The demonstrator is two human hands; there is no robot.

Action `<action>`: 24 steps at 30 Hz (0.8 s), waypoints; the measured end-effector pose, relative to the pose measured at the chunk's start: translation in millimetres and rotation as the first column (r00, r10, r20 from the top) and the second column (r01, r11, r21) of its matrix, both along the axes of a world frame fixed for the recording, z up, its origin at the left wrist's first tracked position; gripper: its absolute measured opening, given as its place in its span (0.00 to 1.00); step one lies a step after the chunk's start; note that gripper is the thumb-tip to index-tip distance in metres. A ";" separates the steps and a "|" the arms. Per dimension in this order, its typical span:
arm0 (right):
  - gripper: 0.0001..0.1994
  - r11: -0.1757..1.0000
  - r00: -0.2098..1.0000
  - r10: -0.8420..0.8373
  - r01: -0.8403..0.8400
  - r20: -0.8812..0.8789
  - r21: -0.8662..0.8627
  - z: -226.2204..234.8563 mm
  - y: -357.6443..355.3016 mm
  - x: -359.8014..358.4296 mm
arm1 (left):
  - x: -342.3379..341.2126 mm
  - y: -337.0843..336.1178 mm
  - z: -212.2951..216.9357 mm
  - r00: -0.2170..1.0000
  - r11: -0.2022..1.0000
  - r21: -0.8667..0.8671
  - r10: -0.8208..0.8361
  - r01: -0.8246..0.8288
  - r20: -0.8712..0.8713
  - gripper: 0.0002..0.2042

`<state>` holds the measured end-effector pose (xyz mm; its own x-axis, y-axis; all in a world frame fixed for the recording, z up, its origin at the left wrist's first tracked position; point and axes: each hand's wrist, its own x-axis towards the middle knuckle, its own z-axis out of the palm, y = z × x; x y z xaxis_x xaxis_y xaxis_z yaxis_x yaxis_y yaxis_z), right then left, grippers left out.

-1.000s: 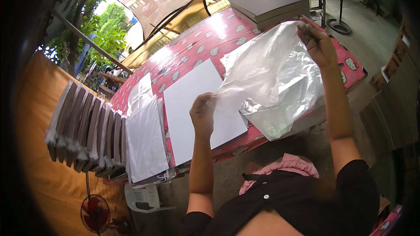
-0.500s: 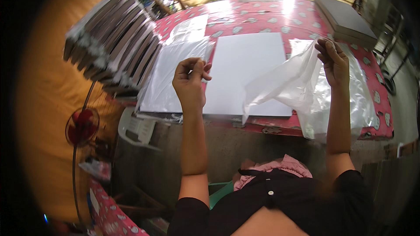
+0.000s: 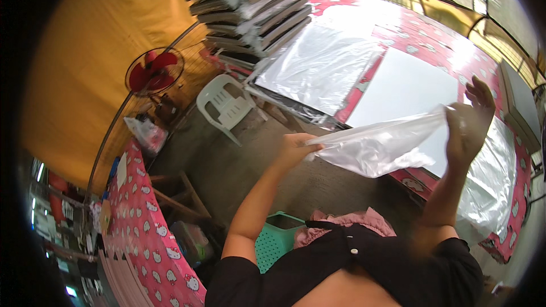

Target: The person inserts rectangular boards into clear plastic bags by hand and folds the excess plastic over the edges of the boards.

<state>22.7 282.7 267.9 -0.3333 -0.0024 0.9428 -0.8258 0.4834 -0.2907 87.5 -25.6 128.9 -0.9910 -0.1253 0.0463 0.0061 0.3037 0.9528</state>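
At the far left of my feed, a red-bladed fan [image 3: 152, 72] stands by the orange curtain [image 3: 74, 74], with the white plastic chair [image 3: 230, 102] to its right, well apart from any finger. Next comes the left hand [image 3: 300, 149], its thumb and fingers pinched tight on the gathered end of the clear plastic film [image 3: 378, 148]. From that pinch the film lies to the right, its long axis running rightward and slightly upward, fanning wider and sagging along its lower edge. Its left part hangs over the bare floor [image 3: 244, 162] short of the table; its right part crosses the near edge of the pink-covered table [image 3: 412, 183] and overlaps the white board [image 3: 404, 85]. At the film's far end is the right hand [image 3: 471, 128], upper fingers raised and spread; the film meets its thumb side, but blur means I can't make out whether it grips. So each end has a hand beside it. I judge the freer room to be on the floor side; rightward, the loose plastic pile [image 3: 492, 176] and grey stack [image 3: 522, 105] crowd the right hand.
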 end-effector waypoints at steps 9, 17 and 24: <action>0.06 0.877 0.871 0.335 -0.150 0.359 -0.456 -44.7 -52.8 -10.1 | 70.6 -63.7 84.0 0.726 0.937 0.332 0.302 -0.107 -0.618 0.10; 0.05 0.947 0.854 0.304 -0.225 0.423 -0.228 -56.8 -96.5 12.9 | 90.7 -61.3 103.7 0.495 0.553 0.817 0.762 -0.161 -0.418 0.06; 0.08 0.872 0.811 0.469 -0.360 0.350 -0.333 -52.0 -114.1 -7.1 | 115.8 -69.3 85.7 0.686 0.730 0.602 0.619 -0.324 -0.382 0.04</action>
<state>15.7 168.6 215.9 -0.7041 -0.0225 0.7097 -0.7097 -0.0074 -0.7044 203.3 -95.0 214.6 -0.6091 -0.7185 0.3357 0.5266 -0.0499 0.8486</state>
